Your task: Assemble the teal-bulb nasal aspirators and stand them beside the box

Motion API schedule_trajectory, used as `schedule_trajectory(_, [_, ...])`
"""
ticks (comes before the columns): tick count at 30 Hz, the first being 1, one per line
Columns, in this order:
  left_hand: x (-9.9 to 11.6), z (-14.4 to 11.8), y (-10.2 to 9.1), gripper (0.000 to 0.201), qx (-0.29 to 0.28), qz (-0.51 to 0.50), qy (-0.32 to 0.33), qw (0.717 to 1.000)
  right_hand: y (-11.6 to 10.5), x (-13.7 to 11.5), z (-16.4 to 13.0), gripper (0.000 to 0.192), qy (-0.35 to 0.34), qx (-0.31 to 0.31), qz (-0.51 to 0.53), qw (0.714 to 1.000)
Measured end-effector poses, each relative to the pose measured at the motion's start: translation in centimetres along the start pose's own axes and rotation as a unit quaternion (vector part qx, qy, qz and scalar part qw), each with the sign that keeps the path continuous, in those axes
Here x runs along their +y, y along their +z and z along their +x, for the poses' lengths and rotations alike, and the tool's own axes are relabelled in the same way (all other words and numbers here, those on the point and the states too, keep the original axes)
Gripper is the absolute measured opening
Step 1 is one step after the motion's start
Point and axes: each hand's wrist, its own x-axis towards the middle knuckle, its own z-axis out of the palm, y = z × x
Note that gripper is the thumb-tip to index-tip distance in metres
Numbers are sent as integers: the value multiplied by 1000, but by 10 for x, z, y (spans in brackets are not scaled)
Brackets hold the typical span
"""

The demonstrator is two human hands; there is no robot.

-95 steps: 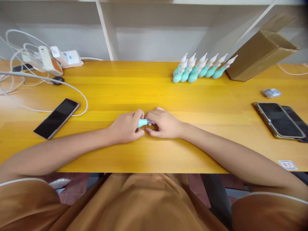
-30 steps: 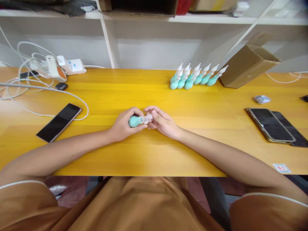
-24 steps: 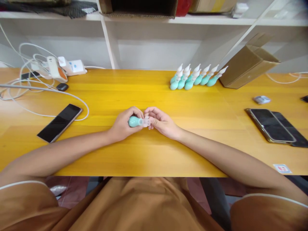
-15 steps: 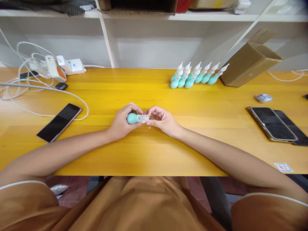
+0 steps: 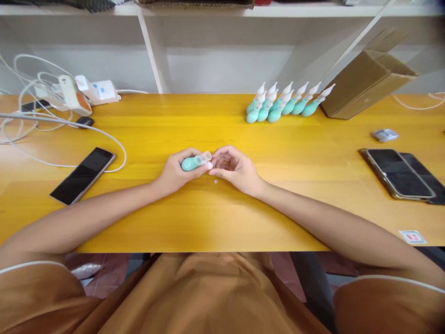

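My left hand (image 5: 175, 172) is wrapped round a nasal aspirator's teal squeeze bulb (image 5: 189, 163). From the bulb, a clear plastic tube (image 5: 204, 158) points up and to the right, its end uncovered. A small whitish plastic piece (image 5: 209, 165) sits at the left thumb tip, against the fingertips of my right hand (image 5: 238, 169). The right thumb and fingers are curled in a pinch around that piece, though their exact contact is partly hidden. Just below the fingers, a tiny pale ring (image 5: 216, 182) lies on the yellow table (image 5: 222, 218).
Several assembled teal aspirators (image 5: 278, 109) with white tips stand at the back, beside a tilted cardboard box (image 5: 365, 86). A phone (image 5: 82, 175) lies left, near tangled white cables and a power strip (image 5: 106, 92). More phones (image 5: 399, 172) and a small packet (image 5: 385, 135) lie right.
The clear tube has swung upward on the bulb, away from the right fingertips. A small whitish piece now shows between the hands. The whole view has shifted slightly.
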Motion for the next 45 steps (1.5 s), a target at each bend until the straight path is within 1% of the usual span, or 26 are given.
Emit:
schedule_trajectory(2, [0, 1, 0, 38, -10, 0, -6, 1000, -6, -3, -2, 38, -64, -5, -69, 996])
schedule_trajectory(5, [-1, 2, 0, 38, -34, -9, -18, 999, -12, -8, -3, 23, -155, -21, -166, 974])
schedule_trajectory(7, [-2, 2, -1, 39, -35, -10, -30, 999, -13, -9, -4, 19, -194, -17, -201, 960])
schedule_trajectory(10, [-4, 4, -2, 41, -36, -15, -38, 999, -12, -10, -5, 15, -219, 4, -226, 949])
schedule_trajectory(13, [-5, 6, -3, 43, -45, -14, -44, 998, -11, -10, -5, 15, -217, 1, -235, 947])
schedule_trajectory(16, [-5, 6, -3, 42, -56, -8, -50, 997, -10, -10, -6, 17, -213, -10, -227, 950])
schedule_trajectory(21, [-2, 7, -4, 42, -70, 13, -63, 995, -9, -10, -8, 18, -197, -11, -207, 958])
schedule_trajectory(26, [0, 6, -5, 42, -85, 13, -66, 994, -13, -10, -5, 29, -160, -30, -175, 971])
schedule_trajectory(29, [1, 6, -5, 41, -89, 21, -62, 994, -15, -9, -3, 32, -164, -35, -166, 972])
schedule_trajectory(33, [0, 6, -4, 42, -87, 32, -65, 994, -13, -7, -3, 28, -164, -23, -152, 974])
schedule_trajectory(37, [-1, 6, -5, 43, -78, 29, -72, 994, -10, -9, -5, 25, -184, 3, -191, 964])
schedule_trajectory(39, [-2, 6, -5, 43, -74, 27, -73, 994, -10, -10, -5, 27, -178, 14, -198, 964])
schedule_trajectory(41, [-4, 6, -5, 45, -70, 28, -73, 994, -12, -11, -3, 33, -156, 16, -188, 970])
schedule_trajectory(43, [-5, 6, -5, 46, -62, 26, -73, 995, -18, -12, 0, 37, -122, -12, -165, 979])
schedule_trajectory(45, [-6, 6, -4, 46, -51, 21, -69, 996, -28, -14, 4, 39, -82, -80, -147, 983])
